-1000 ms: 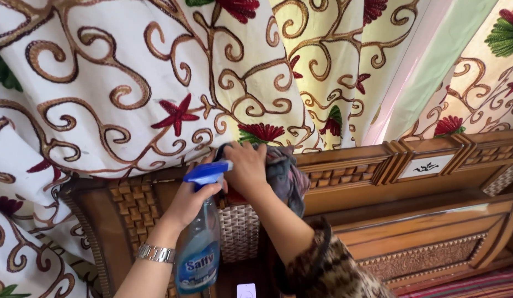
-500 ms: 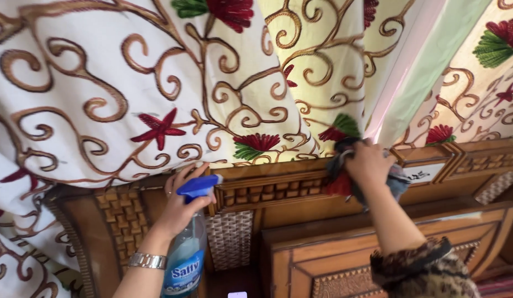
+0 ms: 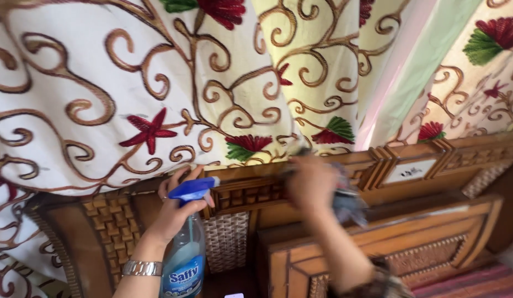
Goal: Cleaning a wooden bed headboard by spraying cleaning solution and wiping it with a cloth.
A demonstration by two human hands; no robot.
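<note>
A big curtain [image 3: 129,94] with brown swirls and red flowers hangs down over the top edge of a carved wooden frame [image 3: 334,212]. The curtain's bottom edge lies right on the wood at the left, so there is little room there. To the right the top rail is bare and open for sliding along.

The right hand [image 3: 311,179] presses a grey and red cloth [image 3: 345,198] on the top rail, near the middle. It is blurry, so I cannot tell how the fingers are set. Half a second ago this hand and cloth were further right, by the small white panel [image 3: 410,171]. Now they have come back to the left.

The left hand [image 3: 176,209] has stayed where it was. Its fingers are wrapped around the neck of a spray bottle [image 3: 185,259] with a blue top, just below the curtain's edge. One finger sticks up behind the top. A silver watch [image 3: 142,268] is on that wrist.
</note>
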